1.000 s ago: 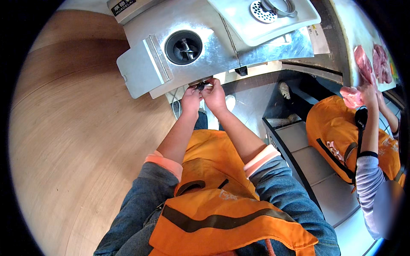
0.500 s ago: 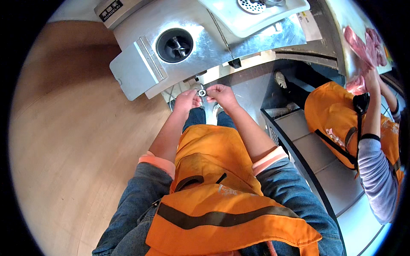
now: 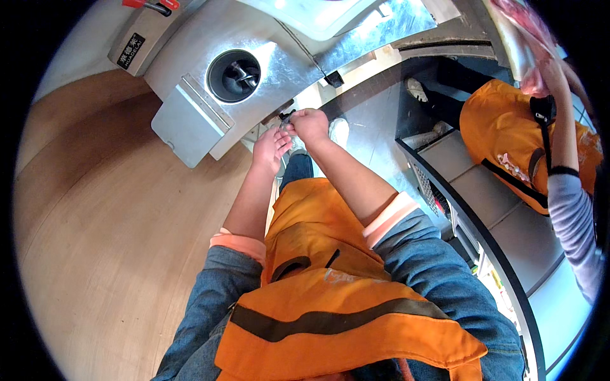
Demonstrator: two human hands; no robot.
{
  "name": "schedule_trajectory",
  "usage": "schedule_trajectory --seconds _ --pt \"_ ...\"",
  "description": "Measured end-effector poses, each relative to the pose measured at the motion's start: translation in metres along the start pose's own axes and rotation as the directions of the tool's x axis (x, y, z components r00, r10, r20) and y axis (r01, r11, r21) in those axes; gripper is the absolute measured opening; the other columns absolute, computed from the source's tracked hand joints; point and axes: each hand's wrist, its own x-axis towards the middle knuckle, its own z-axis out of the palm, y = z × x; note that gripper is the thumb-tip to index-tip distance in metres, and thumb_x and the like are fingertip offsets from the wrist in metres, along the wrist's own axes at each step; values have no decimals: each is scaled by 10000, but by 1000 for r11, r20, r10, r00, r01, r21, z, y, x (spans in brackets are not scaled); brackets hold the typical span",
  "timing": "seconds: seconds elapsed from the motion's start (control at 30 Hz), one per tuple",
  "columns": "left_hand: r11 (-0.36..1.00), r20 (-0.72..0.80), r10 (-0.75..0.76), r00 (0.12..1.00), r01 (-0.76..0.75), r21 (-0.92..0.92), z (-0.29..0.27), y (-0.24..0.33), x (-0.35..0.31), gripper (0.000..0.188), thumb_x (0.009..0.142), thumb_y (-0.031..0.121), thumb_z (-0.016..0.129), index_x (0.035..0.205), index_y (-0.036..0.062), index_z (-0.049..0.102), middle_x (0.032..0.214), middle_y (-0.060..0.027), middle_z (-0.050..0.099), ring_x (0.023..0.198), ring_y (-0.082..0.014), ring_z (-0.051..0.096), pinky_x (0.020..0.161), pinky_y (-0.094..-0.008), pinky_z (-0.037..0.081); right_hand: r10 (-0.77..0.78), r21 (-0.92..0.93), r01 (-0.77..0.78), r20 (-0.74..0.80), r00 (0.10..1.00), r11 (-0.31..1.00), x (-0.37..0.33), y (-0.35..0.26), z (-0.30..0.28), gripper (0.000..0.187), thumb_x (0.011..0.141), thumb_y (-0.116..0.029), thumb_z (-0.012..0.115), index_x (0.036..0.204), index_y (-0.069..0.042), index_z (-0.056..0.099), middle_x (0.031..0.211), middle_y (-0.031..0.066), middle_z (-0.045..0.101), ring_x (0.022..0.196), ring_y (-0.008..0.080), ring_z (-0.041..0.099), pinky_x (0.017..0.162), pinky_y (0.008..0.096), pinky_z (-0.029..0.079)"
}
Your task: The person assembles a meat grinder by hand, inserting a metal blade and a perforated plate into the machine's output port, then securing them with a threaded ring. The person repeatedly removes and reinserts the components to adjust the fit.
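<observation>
Brown wood-grain surface (image 3: 114, 241) fills the left side; grey floor (image 3: 375, 120) past the shoes. Steel counter (image 3: 283, 70) ahead, round well (image 3: 234, 75) sunk near its front-left corner, bladed metal screw (image 3: 244, 75) inside, lower part in shadow. Hinged flap (image 3: 190, 127) overhangs that corner. Dark label (image 3: 130, 51) with pale lettering fixed to the housing (image 3: 143, 35) at the counter's back-left corner; red-handled piece (image 3: 166, 4) above it cut off by the view's rim. Pale print (image 3: 346, 275) on the orange apron (image 3: 318, 209), too small and creased to make out.

Both hands just off the counter's front edge, near its left corner. Right hand (image 3: 309, 125): thumb and fingers pinched, grip closed on a small grey piece (image 3: 284, 124), mostly covered by the fingers, shape unclear. Left hand (image 3: 270, 150): grip loose, half open, fingertips next to the piece; cannot tell whether they touch. Dark stub (image 3: 287, 115) just beyond the fingers, partly hidden.

Black latch (image 3: 334, 79) on the same front edge, farther right. White tray (image 3: 311, 16) toward the back edge, cut off above. At right, co-worker's hand (image 3: 548, 73) at raw meat (image 3: 532, 82), blurred, partly lost at the rim.
</observation>
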Motion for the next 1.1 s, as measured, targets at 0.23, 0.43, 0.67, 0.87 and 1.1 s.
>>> schedule_trajectory --seconds 0.23,0.43,0.67,0.87,1.1 --pt "934 68 -56 996 77 -350 -1 0 2 139 917 202 487 923 82 557 807 -8 547 762 -140 553 771 -312 488 7 -118 -10 -27 1000 993 0 -7 8 94 771 -49 578 781 5 655 627 105 656 578 160 671 566 284 527" --pt "968 30 36 999 -27 -251 7 -3 4 163 908 180 489 1009 85 576 976 -20 604 934 -148 567 850 -304 458 3 258 -35 122 992 966 -12 -11 6 357 800 -7 530 1136 95 468 862 178 660 718 202 666 604 305 541" --pt "930 80 -16 997 45 -365 18 -6 8 260 938 222 477 1151 75 508 1182 -32 539 1131 -185 492 971 -359 384 46 318 -113 208 977 941 -40 8 -46 351 843 20 436 1190 72 416 1053 178 603 888 209 624 783 289 514" --pt "931 -45 38 998 -52 -360 30 -2 13 255 929 180 499 1147 48 505 1179 -63 523 1142 -203 483 986 -394 390 155 324 -202 165 974 924 -59 29 -89 252 855 -42 502 1100 20 507 929 102 640 788 146 610 684 248 501" --pt "935 -103 74 992 -105 -338 24 -7 28 321 938 186 454 1224 40 447 1208 -65 503 1220 -222 435 1015 -411 359 208 189 -237 159 965 953 -71 22 -124 195 882 -110 539 1058 -28 551 914 47 635 793 106 594 730 238 480"
